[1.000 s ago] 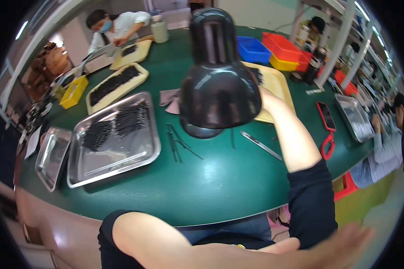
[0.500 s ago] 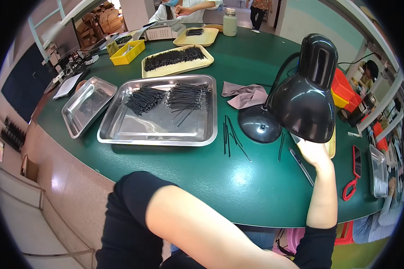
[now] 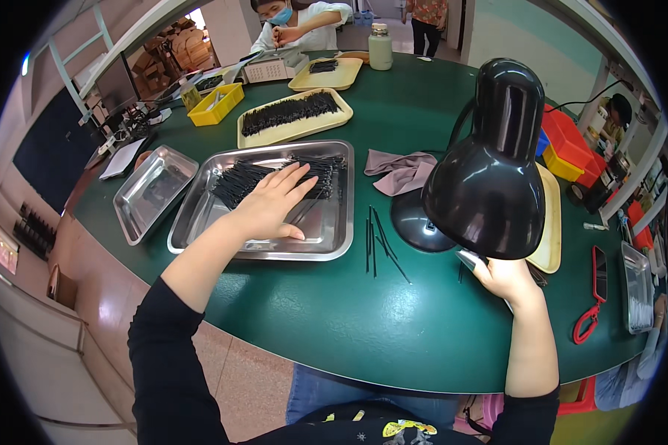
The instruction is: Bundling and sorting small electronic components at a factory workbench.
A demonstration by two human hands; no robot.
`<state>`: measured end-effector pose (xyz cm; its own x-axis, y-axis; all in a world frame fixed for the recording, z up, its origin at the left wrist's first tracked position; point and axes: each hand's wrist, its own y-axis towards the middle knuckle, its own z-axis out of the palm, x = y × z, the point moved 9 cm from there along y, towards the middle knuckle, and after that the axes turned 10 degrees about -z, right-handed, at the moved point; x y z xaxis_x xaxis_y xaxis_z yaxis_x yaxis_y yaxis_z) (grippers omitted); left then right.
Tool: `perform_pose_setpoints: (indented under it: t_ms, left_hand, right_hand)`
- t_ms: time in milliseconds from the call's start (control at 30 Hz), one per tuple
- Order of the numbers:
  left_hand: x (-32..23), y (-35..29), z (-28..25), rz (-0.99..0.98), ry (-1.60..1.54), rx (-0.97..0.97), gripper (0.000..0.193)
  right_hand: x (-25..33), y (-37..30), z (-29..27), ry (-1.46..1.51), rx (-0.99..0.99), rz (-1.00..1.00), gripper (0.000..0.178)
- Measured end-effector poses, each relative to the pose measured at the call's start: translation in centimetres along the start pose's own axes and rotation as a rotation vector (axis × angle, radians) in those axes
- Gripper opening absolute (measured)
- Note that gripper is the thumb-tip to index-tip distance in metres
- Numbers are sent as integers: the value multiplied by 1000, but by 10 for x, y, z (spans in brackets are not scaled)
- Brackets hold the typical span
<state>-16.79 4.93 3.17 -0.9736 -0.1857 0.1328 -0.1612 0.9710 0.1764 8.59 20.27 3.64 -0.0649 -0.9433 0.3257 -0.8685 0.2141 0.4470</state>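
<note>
My left hand (image 3: pixel 274 202) is open, its fingers spread above the metal tray (image 3: pixel 293 250). Under it lie two bundles of thin black cable-like pieces, the left bundle (image 3: pixel 234 182) and the right bundle (image 3: pixel 334 174), both partly covered by the hand. My right hand (image 3: pixel 506 280) is beneath the black desk lamp (image 3: pixel 490 185). The lampshade hides most of its fingers, and a small pale edge shows by the thumb; what it may hold cannot be made out. Several loose black pieces (image 3: pixel 373 241) lie on the green table between the tray and the lamp.
Left of the tray leans a smaller metal tray (image 3: pixel 137 211). Beyond are a cream tray of black pieces (image 3: pixel 267 137) and a yellow bin (image 3: pixel 215 111). A grey-mauve cloth (image 3: pixel 401 174) lies near the lamp. A red phone (image 3: pixel 598 274) sits at right. A person works opposite.
My left arm has swung from across my body to over the metal tray, its hand now in view. My right hand has shifted slightly left and down under the lamp. The pen now is mostly hidden.
</note>
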Motion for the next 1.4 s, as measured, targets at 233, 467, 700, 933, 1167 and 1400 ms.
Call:
perform_pose_setpoints:
  t_ms: [233,467,700,933,1167,1400]
  left_hand:
    - [52,40,26,-25,62,0,84]
    - [41,85,44,-49,-59,318,83]
    - [58,98,78,-248,-64,405,74]
    - [53,89,68,-249,-111,311,50]
    - [44,59,38,-291,-259,111,47]
    - [37,25,-26,-432,-1677,-210,23]
  right_hand:
    - [17,10,-4,-44,-41,-135,29]
    - [7,10,-2,105,-22,62,26]
    - [4,9,2,163,27,137,32]
    - [18,11,-1,42,-32,-61,27]
    - [36,9,-4,-55,-40,-193,16]
    - [31,6,5,69,-18,-152,15]
